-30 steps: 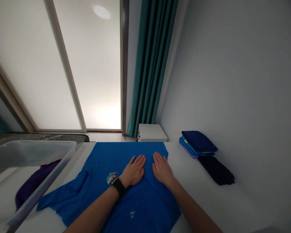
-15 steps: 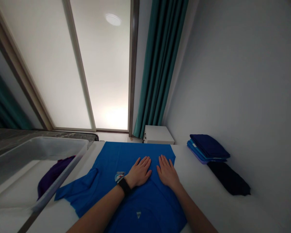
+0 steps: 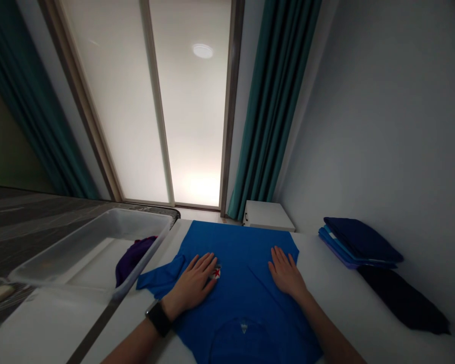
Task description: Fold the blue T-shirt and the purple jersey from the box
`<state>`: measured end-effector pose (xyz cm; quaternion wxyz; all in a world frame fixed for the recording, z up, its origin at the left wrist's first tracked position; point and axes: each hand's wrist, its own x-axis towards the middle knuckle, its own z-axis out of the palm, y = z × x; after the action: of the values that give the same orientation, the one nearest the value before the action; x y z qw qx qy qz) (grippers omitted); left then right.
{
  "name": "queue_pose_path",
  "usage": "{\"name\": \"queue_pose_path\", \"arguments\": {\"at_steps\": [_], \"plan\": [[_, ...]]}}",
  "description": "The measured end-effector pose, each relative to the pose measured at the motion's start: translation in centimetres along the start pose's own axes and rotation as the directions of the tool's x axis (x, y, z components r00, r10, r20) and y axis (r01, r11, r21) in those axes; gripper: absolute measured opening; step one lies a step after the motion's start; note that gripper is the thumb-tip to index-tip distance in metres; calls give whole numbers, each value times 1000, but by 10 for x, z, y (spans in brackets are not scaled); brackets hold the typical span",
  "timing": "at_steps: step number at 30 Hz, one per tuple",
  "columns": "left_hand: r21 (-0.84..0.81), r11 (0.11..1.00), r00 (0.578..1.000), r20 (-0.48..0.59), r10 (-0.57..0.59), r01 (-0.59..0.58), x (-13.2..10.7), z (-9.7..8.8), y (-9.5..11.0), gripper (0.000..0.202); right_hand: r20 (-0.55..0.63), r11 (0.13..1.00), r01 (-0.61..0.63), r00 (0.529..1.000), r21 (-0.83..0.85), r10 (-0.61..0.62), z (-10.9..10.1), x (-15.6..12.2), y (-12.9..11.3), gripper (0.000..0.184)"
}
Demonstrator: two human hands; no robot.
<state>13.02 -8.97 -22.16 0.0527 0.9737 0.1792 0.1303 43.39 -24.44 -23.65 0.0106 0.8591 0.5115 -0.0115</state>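
Left hand (image 3: 192, 285) flat and open, fingers spread, pressing on a blue T-shirt (image 3: 246, 253), holding nothing, just beside a small printed badge (image 3: 215, 272). Right hand (image 3: 286, 273) equally flat, open and empty, resting on the shirt near its right edge. Shirt spread on a white table (image 3: 337, 298), one sleeve (image 3: 161, 278) jutting out to the left. Compared with a moment ago, left hand farther out toward that sleeve, wider gap between the hands, badge now on the hand's inner side. Black watch (image 3: 158, 318) on the left wrist. Just left of the sleeve, a clear plastic tub (image 3: 94, 247) with a purple cloth (image 3: 131, 260) at its near corner. To the right, a folded stack of blue clothes (image 3: 358, 242) above a dark folded cloth (image 3: 402, 298). Beyond the shirt, a white box (image 3: 267, 215), a teal curtain (image 3: 276, 101) and a frosted glass door (image 3: 189, 116).
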Motion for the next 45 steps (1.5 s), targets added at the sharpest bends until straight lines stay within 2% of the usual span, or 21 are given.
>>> {"name": "queue_pose_path", "arguments": {"at_steps": [4, 7, 12, 16, 19, 23, 27, 32, 36, 40, 43, 45], "plan": [[-2, 1000, 1000, -9, 10, -10, -8, 3, 3, 54, 2, 999, -24, 1000, -42, 24, -12, -4, -7, 65], [-11, 1000, 1000, -5, 20, -20, -9, 4, 2, 52, -37, 999, 23, 999, -45, -25, -25, -18, -29, 67], [-6, 998, 998, -19, 55, -55, -9, 0, -1, 52, 19, 971, 171, 984, 170, -177, -30, -60, -81, 74], [5, 999, 999, -4, 40, -40, -10, -8, 15, 54, 36, 953, 186, 979, 238, -200, -23, -80, -101, 74], [-36, 996, 997, -5, 77, -78, -14, -10, 36, 59, 33, 950, 194, 977, 245, -208, -23, -80, -100, 74], [-88, 986, 988, 52, 148, -143, -24, -7, 55, 67, 60, 931, 259, 957, 258, -283, -34, -78, -87, 71], [-91, 981, 982, 75, 176, -169, -29, -7, 58, 73, 11, 925, 304, 949, 226, -315, -39, -82, -73, 70], [-89, 981, 982, 57, 179, -173, -28, -10, 59, 72, 19, 927, 288, 953, 241, -301, -29, -91, -69, 68], [-106, 985, 990, -33, 134, -136, -29, -20, 46, 55, -13, 928, 290, 955, 233, -295, -22, -92, -69, 66], [-113, 993, 988, -157, -5, -13, -33, -37, 12, 42, -18, 933, 283, 958, 221, -286, -16, -91, -67, 65], [-114, 993, 969, -237, -70, 44, -40, -45, -15, 30, -24, 938, 275, 961, 211, -277, -10, -89, -65, 65], [-111, 991, 935, -338, -106, 73, -47, -46, -26, 26, -9, 935, 276, 960, 224, -281, -5, -87, -63, 64]]}}
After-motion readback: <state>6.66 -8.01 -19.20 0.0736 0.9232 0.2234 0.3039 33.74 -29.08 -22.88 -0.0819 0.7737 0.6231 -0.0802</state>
